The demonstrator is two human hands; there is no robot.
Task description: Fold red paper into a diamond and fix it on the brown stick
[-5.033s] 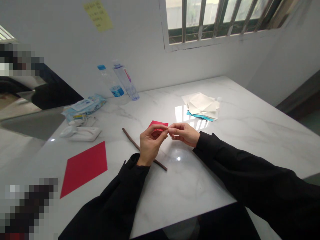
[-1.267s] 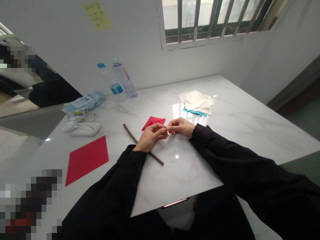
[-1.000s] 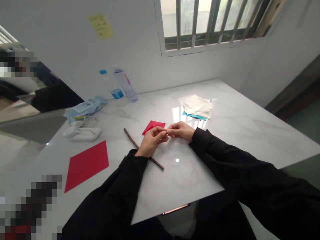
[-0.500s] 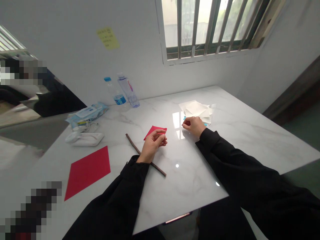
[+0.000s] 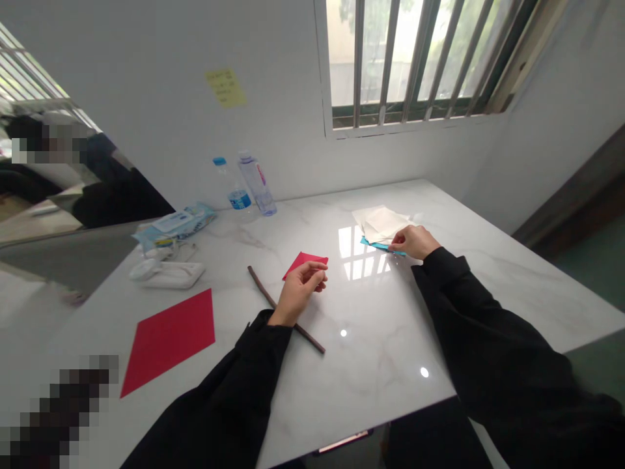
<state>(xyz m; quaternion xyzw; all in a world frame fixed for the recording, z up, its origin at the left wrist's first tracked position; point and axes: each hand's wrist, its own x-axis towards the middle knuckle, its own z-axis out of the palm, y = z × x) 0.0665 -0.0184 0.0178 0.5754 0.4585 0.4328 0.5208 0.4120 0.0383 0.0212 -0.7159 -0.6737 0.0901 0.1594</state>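
Observation:
My right hand (image 5: 415, 243) is at the near right edge of a pile of cream paper sheets (image 5: 383, 223). Its thumb and fingers pinch the edge of a blue paper (image 5: 374, 244) showing under the pile; how many layers they grip is hidden. My left hand (image 5: 300, 286) hovers over the table with loosely bent fingers and nothing visible in it. Just beyond that hand lies a small folded red paper (image 5: 297, 261), partly covered by the fingers. A thin brown stick (image 5: 310, 340) runs slantwise beneath my left wrist, which hides its middle.
A larger red paper sheet (image 5: 170, 339) lies flat at left. Behind it are a white device (image 5: 173, 275), a cable and a blue wipes pack (image 5: 178, 225). Two plastic bottles (image 5: 258, 185) stand by the wall. A phone-like object (image 5: 344, 441) shows below the table's front edge.
My right hand has moved right along the paper pile and now pinches at its near edge; more of the blue paper shows. My left hand keeps its pose. The view has shifted slightly.

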